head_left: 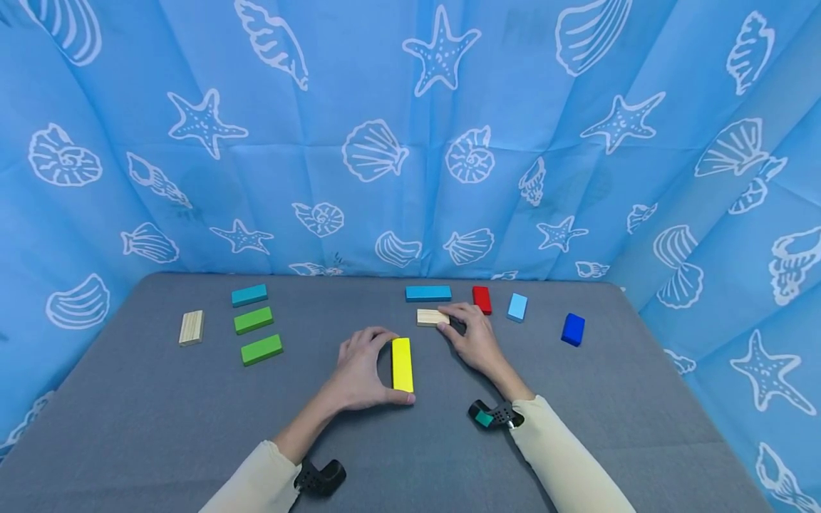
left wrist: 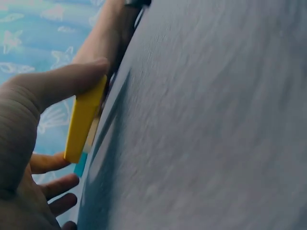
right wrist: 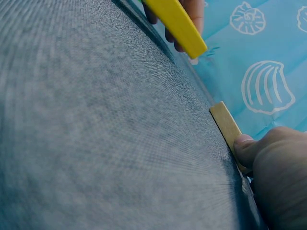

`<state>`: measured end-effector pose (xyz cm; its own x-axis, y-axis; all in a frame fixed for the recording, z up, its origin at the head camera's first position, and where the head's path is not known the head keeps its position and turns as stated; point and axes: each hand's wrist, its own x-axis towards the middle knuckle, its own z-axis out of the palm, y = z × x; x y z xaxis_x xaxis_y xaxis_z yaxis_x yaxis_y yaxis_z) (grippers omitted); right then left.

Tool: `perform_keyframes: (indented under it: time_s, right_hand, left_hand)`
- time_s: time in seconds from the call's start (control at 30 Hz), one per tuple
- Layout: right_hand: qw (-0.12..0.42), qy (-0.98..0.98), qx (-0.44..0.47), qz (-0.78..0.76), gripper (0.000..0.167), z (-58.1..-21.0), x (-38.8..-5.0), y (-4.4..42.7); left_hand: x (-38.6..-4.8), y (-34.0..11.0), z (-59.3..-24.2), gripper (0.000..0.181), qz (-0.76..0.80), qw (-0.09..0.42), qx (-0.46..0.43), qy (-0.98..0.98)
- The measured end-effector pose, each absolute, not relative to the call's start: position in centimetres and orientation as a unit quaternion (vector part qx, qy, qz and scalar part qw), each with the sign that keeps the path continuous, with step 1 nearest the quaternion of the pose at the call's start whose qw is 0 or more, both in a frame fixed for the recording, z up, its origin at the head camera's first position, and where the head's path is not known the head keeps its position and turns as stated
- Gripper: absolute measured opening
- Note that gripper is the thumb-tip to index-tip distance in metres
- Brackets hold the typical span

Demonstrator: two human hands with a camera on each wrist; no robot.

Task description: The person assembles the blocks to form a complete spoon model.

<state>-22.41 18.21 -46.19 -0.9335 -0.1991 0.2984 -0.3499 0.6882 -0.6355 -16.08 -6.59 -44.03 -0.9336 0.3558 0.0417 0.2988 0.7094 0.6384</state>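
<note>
My left hand (head_left: 360,374) pinches a long yellow block (head_left: 402,365) by its two ends, with the thumb at the near end and a fingertip at the far one. In the left wrist view the yellow block (left wrist: 85,125) looks lifted off the grey cloth, and the other fingers are spread. Farther back, my right hand (head_left: 476,342) grips the right end of a plain wooden block (head_left: 428,318) between thumb and fingers. The right wrist view shows this wooden block (right wrist: 224,120) low at the cloth, its far end partly hidden by the thumb.
Behind the wooden block lies a teal block (head_left: 428,293). A red block (head_left: 482,300), a light blue block (head_left: 517,307) and a dark blue block (head_left: 573,330) sit to the right. On the left are another wooden block (head_left: 192,328), a teal block (head_left: 249,295) and two green blocks (head_left: 261,350).
</note>
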Motion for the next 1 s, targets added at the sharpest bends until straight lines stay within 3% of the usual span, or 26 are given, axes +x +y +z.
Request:
perform_keyframes:
  time_s: [0.33, 0.9, 1.0]
  right_hand:
    - [0.108, -0.913, 0.149, 0.363, 0.034, -46.15, -22.39, 18.21]
    - [0.108, -0.910, 0.159, 0.368, 0.034, -46.29, -22.48, 18.40]
    - [0.109, -0.909, 0.160, 0.369, 0.034, -46.39, -22.53, 18.45]
  left_hand:
    - [-15.37, -6.08, -44.75, 0.097, 0.322, 0.022, 0.189, 0.927]
    - [-15.27, -6.26, -44.96, 0.104, 0.314, 0.028, 0.185, 0.931]
    - [-15.41, -6.58, -44.94, 0.099, 0.334, 0.029, 0.186, 0.924]
